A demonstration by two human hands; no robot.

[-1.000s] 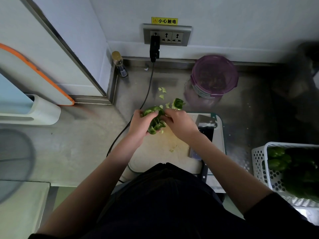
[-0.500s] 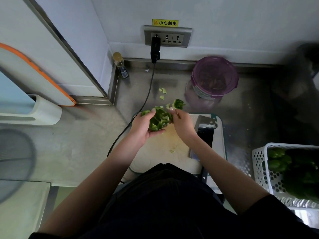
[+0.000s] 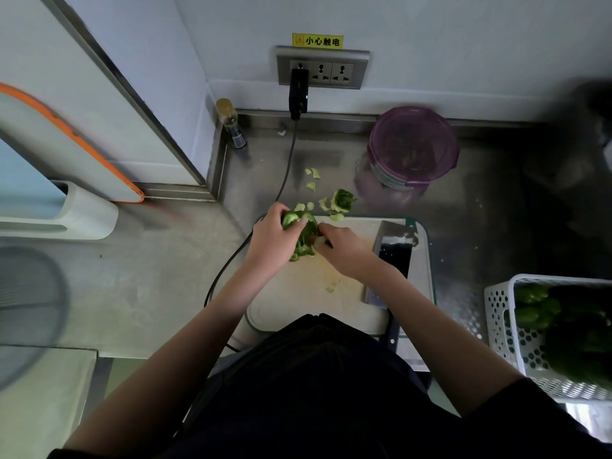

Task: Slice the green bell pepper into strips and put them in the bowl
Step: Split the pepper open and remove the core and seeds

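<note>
Both hands meet over the far left part of the cutting board [image 3: 337, 303], working on the green pepper [image 3: 303, 235]. The left hand [image 3: 270, 241] curls round the pepper from the left, thumb lying across its top, and holds it just above the board. The right hand [image 3: 344, 250] comes in from the right with its fingers bent in against the pepper's flesh; whether they pinch a piece or only press on it cannot be told. A cleaver [image 3: 392, 256] lies flat on the right side of the board, just beside the right wrist, with neither hand on it. Pale green scraps [image 3: 313, 180] and the cut-off pepper top [image 3: 342, 201] lie on the steel counter [image 3: 172, 260] just beyond the board's far edge. Farther back and to the right stands a purple-tinted bowl [image 3: 414, 147] with green pieces dimly visible inside. A white perforated basket [image 3: 503, 313] holding whole green peppers sits at the right edge. At the back wall a black plug [image 3: 298, 91] sits in a socket strip, its cable running down past the board, with a small bottle [image 3: 231, 124] in the corner.
</note>
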